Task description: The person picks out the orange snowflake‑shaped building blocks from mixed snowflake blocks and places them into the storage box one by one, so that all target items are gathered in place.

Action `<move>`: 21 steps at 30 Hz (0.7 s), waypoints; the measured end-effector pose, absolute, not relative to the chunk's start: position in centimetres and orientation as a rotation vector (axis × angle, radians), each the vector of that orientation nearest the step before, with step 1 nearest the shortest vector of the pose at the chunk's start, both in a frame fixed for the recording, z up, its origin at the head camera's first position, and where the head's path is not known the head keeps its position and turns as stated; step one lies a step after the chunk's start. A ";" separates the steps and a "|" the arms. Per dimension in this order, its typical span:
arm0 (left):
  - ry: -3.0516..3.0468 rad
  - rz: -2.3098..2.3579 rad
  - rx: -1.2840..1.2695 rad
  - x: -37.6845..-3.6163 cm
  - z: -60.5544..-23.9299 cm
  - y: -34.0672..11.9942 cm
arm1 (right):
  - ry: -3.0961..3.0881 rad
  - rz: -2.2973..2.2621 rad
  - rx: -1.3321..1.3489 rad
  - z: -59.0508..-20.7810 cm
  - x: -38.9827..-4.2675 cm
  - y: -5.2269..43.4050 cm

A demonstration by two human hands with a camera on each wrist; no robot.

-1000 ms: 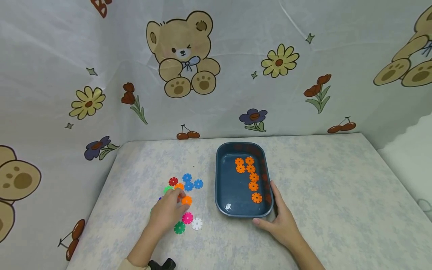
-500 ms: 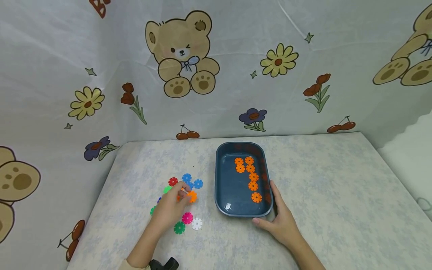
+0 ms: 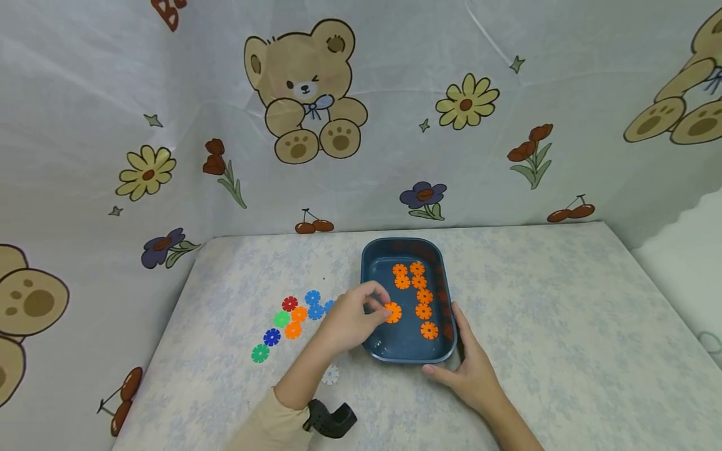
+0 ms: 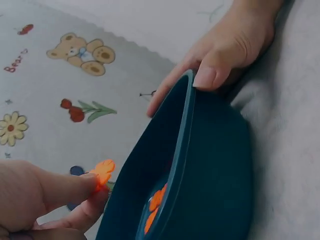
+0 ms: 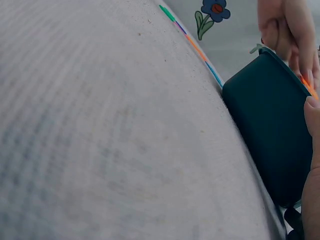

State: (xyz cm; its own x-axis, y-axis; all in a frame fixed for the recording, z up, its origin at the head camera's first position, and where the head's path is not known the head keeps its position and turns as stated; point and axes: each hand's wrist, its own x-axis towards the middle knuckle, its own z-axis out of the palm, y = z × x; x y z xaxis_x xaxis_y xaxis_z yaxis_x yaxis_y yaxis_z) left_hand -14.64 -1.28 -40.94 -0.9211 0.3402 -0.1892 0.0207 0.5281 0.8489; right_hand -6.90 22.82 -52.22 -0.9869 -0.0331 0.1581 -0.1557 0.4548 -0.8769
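Held piece: an orange snowflake disc [image 3: 392, 312] pinched at the fingertips of the left hand [image 3: 352, 319], hanging just over the near-left part of the blue tray [image 3: 375, 250], above its floor and not yet lying on it. In the left wrist view the disc [image 4: 103, 171] pokes out between thumb and forefinger right beside the tray's rim [image 4: 182, 135].

Key relation: the disc is inside the tray's outline, just left of the orange row [image 3: 420, 294]. That row, like the tray's long axis, runs away from the person, and its nearest disc lies just right of the held one.

Left hand: narrow pinch on the disc, reaching in over the tray's left wall; it is the hand nearer the row.

Right hand [image 3: 470, 369]: rests against the tray's near-right corner, fingers straight along the right wall, thumb at the near rim, holding nothing.

Loose pile [image 3: 293, 316]: red, blue, green and orange discs left of the tray on the table [image 3: 564, 313]; a white disc [image 3: 329, 374] lies near the tray's near-left corner.
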 end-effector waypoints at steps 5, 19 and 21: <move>2.526 1.201 0.407 -15.8 -41.7 1.7 | -2.563 1.577 0.186 -52.1 -6.9 22.8; 2.896 0.506 0.364 -17.8 -44.8 6.0 | -2.566 1.581 0.187 -52.0 -6.9 22.8; 2.933 0.444 0.349 -17.9 -45.0 6.3 | -2.565 1.577 0.192 -52.0 -6.9 22.8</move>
